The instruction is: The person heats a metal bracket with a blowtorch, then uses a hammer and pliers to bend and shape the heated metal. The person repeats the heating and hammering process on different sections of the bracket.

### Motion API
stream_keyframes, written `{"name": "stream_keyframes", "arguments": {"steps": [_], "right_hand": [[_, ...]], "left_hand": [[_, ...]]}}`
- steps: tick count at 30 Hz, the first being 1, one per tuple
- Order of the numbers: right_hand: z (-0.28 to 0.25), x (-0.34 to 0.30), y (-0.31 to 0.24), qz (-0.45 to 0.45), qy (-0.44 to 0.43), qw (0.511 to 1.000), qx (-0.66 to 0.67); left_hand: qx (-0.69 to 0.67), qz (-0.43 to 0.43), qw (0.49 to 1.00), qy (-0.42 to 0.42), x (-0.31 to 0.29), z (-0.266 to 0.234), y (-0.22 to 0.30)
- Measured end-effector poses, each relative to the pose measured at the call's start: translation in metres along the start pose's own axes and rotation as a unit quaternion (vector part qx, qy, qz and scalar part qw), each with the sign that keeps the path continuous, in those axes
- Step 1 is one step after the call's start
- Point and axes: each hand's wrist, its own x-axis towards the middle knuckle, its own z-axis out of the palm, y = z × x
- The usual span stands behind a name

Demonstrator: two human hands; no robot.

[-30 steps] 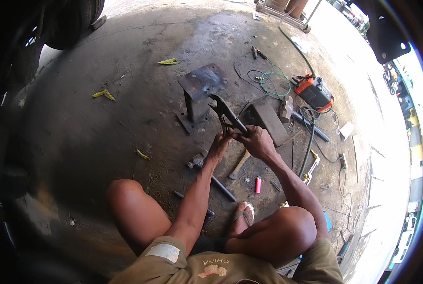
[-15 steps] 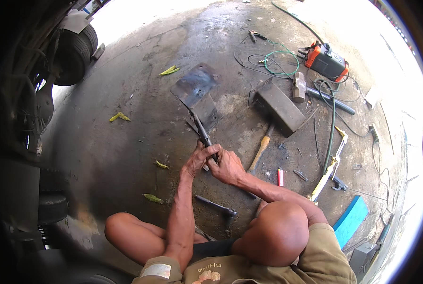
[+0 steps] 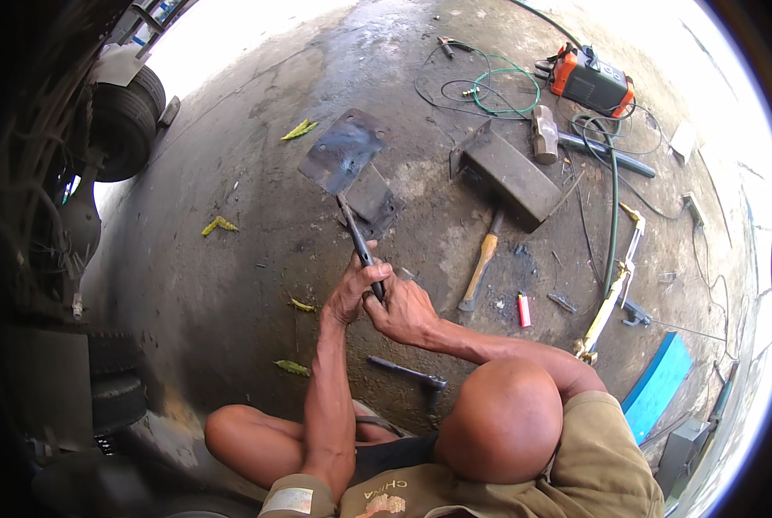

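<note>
Left grip (image 3: 348, 291), right grip (image 3: 403, 311) clasp metal piece (image 3: 357, 239), tip toward plate (image 3: 341, 154) edge; roomier floor (image 3: 226, 289) left.

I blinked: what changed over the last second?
The dark metal part turned from broadside to nearly edge-on and shifted left and lower in view; the left hand and right hand still hold it. The metal stand, sledgehammer and welding machine stayed put.

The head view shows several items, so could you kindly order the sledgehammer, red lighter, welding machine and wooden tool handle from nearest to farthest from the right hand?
From the right hand:
1. Wooden tool handle, just to its right.
2. Red lighter, farther right.
3. Sledgehammer, up and to the right.
4. Welding machine, beyond the sledgehammer, toward the top right.
</note>
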Motion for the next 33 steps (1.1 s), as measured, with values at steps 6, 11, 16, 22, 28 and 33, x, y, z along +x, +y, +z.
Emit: {"name": "stream_keyframes", "arguments": {"steps": [6, 11, 16, 22, 28, 33], "right_hand": [[0.011, 0.017, 0.005, -0.012, -0.034, 0.998, -0.045], [-0.023, 0.015, -0.008, -0.025, -0.135, 0.981, -0.135], [-0.027, -0.019, 0.038, 0.055, -0.133, 0.971, -0.193], [0.037, -0.060, 0.150, -0.031, -0.002, 0.909, -0.415], [0.045, -0.060, 0.163, -0.045, -0.002, 0.910, -0.411], [0.040, -0.061, 0.159, 0.000, -0.040, 0.921, -0.388]], "left_hand": [[0.007, 0.006, 1.000, 0.027, 0.013, -0.006, 0.008], [0.091, -0.001, 0.991, 0.101, 0.008, -0.003, 0.018], [0.098, -0.046, 0.983, 0.148, 0.009, -0.012, 0.009], [0.120, -0.071, 0.977, 0.160, 0.013, -0.003, 0.009], [0.108, -0.034, 0.979, 0.170, 0.013, -0.001, 0.006], [0.089, -0.023, 0.981, 0.170, 0.015, -0.001, 0.005]]}}
